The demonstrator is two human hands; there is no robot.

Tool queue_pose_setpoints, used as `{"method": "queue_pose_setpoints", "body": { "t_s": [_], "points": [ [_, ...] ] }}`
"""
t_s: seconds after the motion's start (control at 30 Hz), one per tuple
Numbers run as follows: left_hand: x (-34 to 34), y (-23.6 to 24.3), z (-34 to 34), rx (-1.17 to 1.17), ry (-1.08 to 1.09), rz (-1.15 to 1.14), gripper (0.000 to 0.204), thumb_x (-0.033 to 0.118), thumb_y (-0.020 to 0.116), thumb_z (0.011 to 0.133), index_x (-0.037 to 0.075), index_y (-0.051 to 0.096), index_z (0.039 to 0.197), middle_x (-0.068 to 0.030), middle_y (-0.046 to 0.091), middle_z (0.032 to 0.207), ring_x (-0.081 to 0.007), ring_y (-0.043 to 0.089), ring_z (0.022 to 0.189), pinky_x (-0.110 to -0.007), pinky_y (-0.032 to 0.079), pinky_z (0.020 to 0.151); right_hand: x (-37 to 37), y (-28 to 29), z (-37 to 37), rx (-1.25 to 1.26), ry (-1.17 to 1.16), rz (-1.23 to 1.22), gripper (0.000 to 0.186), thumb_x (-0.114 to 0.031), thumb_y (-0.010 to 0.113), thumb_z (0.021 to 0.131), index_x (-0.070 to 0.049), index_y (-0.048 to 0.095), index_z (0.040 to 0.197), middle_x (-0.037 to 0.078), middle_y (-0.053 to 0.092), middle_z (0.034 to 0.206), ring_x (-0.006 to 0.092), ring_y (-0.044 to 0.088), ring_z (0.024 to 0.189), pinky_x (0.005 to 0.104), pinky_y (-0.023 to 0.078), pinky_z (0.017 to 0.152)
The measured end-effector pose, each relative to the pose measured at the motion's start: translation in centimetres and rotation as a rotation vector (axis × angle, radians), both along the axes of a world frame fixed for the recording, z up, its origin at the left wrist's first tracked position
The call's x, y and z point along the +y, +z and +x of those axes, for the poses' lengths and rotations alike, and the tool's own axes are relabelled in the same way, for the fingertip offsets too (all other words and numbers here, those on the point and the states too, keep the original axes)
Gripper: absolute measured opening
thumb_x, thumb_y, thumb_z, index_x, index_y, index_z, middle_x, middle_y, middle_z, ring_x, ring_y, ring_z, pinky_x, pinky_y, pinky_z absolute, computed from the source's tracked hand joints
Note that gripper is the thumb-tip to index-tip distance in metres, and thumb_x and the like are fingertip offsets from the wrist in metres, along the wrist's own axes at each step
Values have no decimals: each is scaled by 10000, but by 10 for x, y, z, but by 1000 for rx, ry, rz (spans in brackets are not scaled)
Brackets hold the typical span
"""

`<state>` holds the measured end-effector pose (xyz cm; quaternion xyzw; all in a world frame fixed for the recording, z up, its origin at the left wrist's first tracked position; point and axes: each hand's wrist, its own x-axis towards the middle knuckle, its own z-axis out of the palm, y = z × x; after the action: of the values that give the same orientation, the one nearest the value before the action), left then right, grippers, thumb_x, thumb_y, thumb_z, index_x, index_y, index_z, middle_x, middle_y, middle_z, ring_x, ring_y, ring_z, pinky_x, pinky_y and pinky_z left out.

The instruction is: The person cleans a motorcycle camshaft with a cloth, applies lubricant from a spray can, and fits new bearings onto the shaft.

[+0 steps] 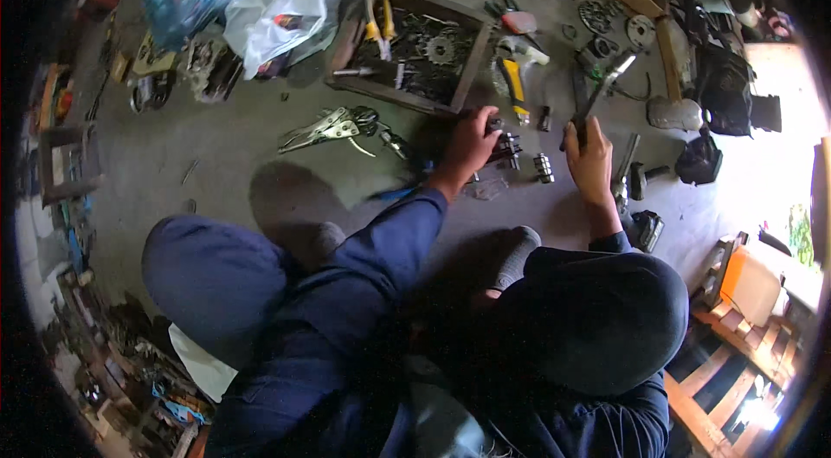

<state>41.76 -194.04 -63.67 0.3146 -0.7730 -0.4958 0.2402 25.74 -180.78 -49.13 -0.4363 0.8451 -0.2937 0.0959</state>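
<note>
Fingers (pixel 596 136) of the right hand (pixel 592 167) clamped a metal rod (pixel 611 79); the left hand (pixel 469 148) pinched a dark part (pixel 494 124), perhaps metal.

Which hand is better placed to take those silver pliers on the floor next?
Probably the left hand: it is nearer the silver pliers, though it seems to touch a dark part. The right hand is farther off, holding a long metal tool.

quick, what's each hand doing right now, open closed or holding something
Left hand: fingers curled at a small dark part; a firm grip cannot be told.
Right hand: closed, holding a long tool.
</note>
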Motion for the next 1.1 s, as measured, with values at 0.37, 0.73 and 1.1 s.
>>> {"method": "queue_pose_setpoints", "body": {
  "t_s": [0.37,0.73,1.1],
  "points": [
    [-16,18,-12,52,-155,335,371,140,653,798,16,600,1143,-137,662,908,-281,647,846,-383,523,775,110,-92,-25,125,-160,552,230,-284,550,921,-77,579,1017,184,654,972,402,652,897,496,521,748],
    [-26,44,1,216,-189,725,335,12,554,874,-31,547,1206,-70,628,805,-128,584,662,-269,496,644,79,-89,32,187,-12,197,516,-305,682,856,-77,522,1291,178,557,1075,382,638,909,456,537,751],
    [-27,46,32,48,-118,619,322,29,605,857,-19,546,1170,-89,687,921,-131,651,771,-281,531,747,72,-72,20,-22,-129,197,376,-271,700,840,-91,588,1151,163,603,1029,400,642,915,469,534,733]
  ]
}}
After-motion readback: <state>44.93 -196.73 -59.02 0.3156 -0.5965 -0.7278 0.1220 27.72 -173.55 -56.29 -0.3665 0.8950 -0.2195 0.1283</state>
